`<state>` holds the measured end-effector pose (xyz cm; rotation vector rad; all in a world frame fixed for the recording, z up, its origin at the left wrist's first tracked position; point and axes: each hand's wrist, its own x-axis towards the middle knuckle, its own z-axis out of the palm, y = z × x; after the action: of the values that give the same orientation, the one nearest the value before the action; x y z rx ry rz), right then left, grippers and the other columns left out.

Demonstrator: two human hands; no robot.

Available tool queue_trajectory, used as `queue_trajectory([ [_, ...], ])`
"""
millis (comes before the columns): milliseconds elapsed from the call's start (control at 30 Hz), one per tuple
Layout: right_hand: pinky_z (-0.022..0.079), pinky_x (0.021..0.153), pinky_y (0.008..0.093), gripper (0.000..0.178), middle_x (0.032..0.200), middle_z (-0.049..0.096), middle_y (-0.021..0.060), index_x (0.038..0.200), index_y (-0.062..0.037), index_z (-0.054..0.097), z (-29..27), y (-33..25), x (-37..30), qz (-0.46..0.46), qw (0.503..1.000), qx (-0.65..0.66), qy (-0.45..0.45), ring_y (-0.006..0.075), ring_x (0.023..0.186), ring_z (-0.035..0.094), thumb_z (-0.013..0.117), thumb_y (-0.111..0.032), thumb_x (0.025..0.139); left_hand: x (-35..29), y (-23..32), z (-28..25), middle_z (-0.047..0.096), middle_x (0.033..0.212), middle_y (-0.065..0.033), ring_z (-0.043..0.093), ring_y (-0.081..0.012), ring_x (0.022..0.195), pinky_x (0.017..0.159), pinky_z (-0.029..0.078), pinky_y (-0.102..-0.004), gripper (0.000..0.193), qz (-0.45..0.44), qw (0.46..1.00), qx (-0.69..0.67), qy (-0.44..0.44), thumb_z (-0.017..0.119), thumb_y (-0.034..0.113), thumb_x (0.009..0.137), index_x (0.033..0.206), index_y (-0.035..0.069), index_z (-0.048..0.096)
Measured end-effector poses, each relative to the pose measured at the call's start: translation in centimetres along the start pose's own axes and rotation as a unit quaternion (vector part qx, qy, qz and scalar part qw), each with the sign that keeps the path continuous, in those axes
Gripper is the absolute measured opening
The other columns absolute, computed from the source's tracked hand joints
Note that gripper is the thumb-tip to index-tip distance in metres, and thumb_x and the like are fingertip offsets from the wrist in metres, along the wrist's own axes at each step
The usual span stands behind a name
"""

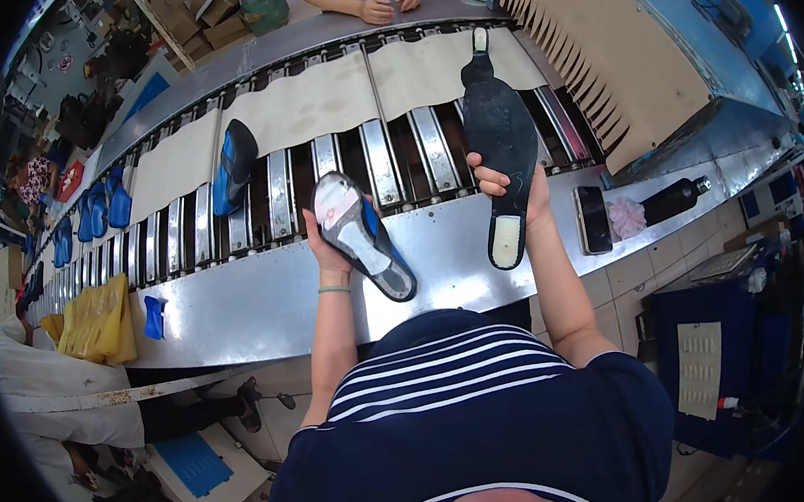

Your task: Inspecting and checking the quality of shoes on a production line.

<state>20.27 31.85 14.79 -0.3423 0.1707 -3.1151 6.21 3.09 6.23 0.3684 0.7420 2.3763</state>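
Over bench [228, 334], shoe [363, 239] held in left grip [324, 253], black sole [499, 127] held in right grip [537, 195], apart; two-handed handling seemingly in hand, steady hold on both called for next.

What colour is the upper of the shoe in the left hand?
The visible upper is blue, best in the head view.

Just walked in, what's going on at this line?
A person's left hand holds a blue-and-black shoe, its whitish underside facing up. The right hand grips a long, flat black sole-shaped item with cream patches at both ends. Both are held up near the conveyor, where another blue-and-black shoe lies. Across it, a co-worker's hands are at the far edge.
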Motion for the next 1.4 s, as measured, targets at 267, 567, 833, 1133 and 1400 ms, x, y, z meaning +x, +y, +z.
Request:
queue_trajectory([
  [267, 0.039, 0.063, 0.0288, 0.043, 0.097, 0.055, 0.0124, 0.125, 0.0074, 0.048, -3.7, 0.9, -2.5, -0.02, 0.989, -0.132, 0.061, 0.0147, 0.069, 0.044, 0.051, -0.022, 0.094, 0.9, 0.7, -0.7, 0.053, 0.133, -0.0261, 0.055, -0.0419, 0.118, 0.102, 0.045, -0.0495, 0.102, 0.099, 0.99, 0.094, 0.03, 0.045, 0.08, 0.081, 0.144, 0.001, 0.035],
  [567, 0.048, 0.076, 0.0329, 0.034, 0.099, 0.064, 0.005, 0.127, -0.0023, 0.051, -2.6, 0.9, -5.5, -0.03, 0.916, -0.339, 0.211, 0.0156, 0.085, 0.06, 0.059, -0.01, 0.095, 0.3, 3.0, 2.3, 0.055, 0.13, -0.0273, 0.058, -0.0424, 0.115, 0.098, 0.048, -0.0513, 0.095, 0.013, 0.999, -0.026, -0.046, 0.037, 0.079, 0.086, 0.138, 0.0, 0.043],
  [833, 0.05, 0.095, 0.0295, 0.036, 0.117, 0.066, 0.01, 0.124, 0.0014, 0.055, -2.2, -0.3, -6.0, -0.071, 0.857, -0.462, 0.215, 0.0166, 0.106, 0.064, 0.065, -0.001, 0.089, 0.1, 2.9, 2.3, 0.054, 0.134, -0.0163, 0.055, -0.0264, 0.121, 0.103, 0.044, -0.0391, 0.088, 0.048, 0.994, 0.055, -0.08, 0.039, 0.071, 0.09, 0.145, 0.002, 0.037],
  [1133, 0.058, 0.07, 0.0268, 0.042, 0.109, 0.069, 0.0087, 0.125, 0.0001, 0.055, -0.9, 1.2, -5.3, -0.024, 0.816, -0.546, 0.189, 0.0147, 0.089, 0.069, 0.07, -0.006, 0.086, 0.5, 4.5, 6.3, 0.05, 0.137, -0.0086, 0.049, -0.0196, 0.125, 0.107, 0.038, -0.0338, 0.073, 0.084, 0.981, 0.151, -0.086, 0.044, 0.053, 0.098, 0.154, 0.011, 0.021],
  [1400, 0.055, 0.061, 0.0213, 0.035, 0.093, 0.07, 0.0043, 0.118, -0.0002, 0.063, -1.0, 6.4, -2.0, 0.087, 0.829, -0.546, 0.081, 0.0094, 0.077, 0.067, 0.071, -0.004, 0.085, 0.0, 5.4, 6.2, 0.054, 0.134, -0.0103, 0.053, -0.0216, 0.123, 0.107, 0.039, -0.0347, 0.059, 0.032, 0.99, 0.118, -0.064, 0.04, 0.038, 0.102, 0.15, 0.006, 0.029],
])
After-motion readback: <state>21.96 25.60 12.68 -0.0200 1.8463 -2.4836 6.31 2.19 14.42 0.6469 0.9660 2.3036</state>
